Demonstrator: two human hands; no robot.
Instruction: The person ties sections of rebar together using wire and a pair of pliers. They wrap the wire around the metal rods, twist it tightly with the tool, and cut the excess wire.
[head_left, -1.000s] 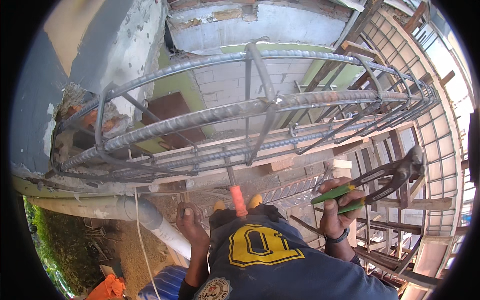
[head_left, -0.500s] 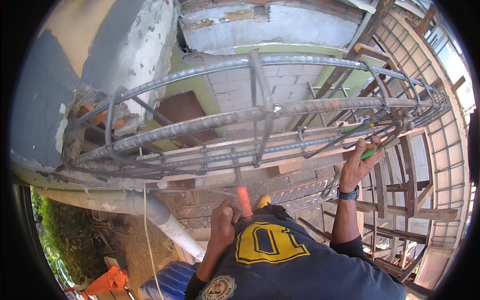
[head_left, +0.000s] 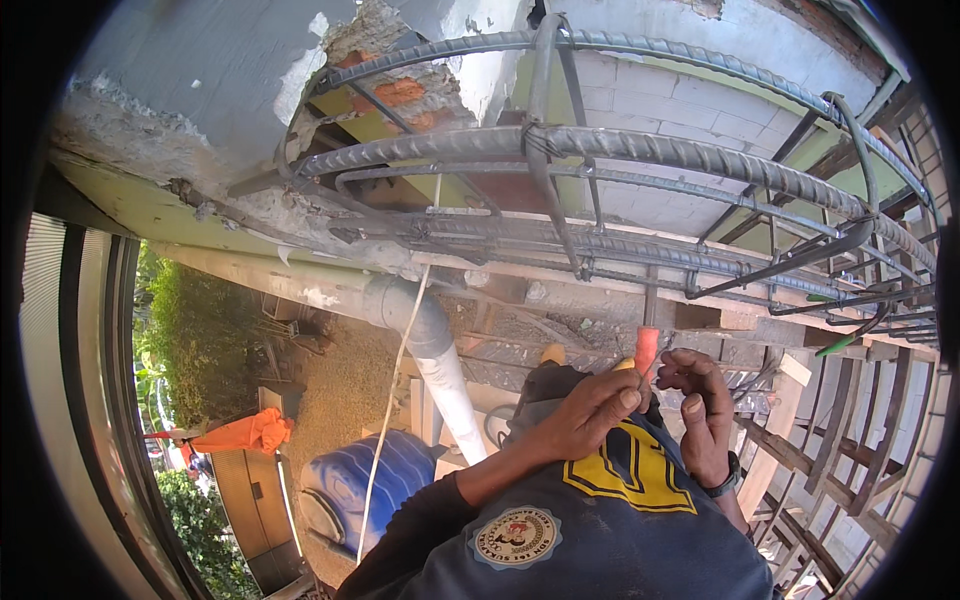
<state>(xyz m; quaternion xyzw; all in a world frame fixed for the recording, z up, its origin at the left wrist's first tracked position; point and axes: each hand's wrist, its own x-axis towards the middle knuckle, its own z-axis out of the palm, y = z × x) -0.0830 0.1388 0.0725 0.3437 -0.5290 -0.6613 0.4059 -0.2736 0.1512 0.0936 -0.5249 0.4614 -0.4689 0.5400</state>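
The left forearm (head_left: 505, 462) slants up from the lower edge toward the right, bare below its dark sleeve (head_left: 425, 525), and ends in the left hand (head_left: 597, 408), its fingers curled under and thumb laid forward; its fingertips are partly hidden. Just beside it, the right hand (head_left: 703, 415) is raised in front of the torso (head_left: 620, 540), fingers bent inward, thumb upright and apart from them.

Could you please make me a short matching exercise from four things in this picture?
1. Pincers
2. Tool handle
3. Wristwatch
4. Drum

A. Dark, worn at the wrist of the right hand
B. Blue, at lower left
C. Orange-red, beside the left hand
D. Green-handled, at the rebar cage

Pairs: 1-D; 2-C; 3-A; 4-B.
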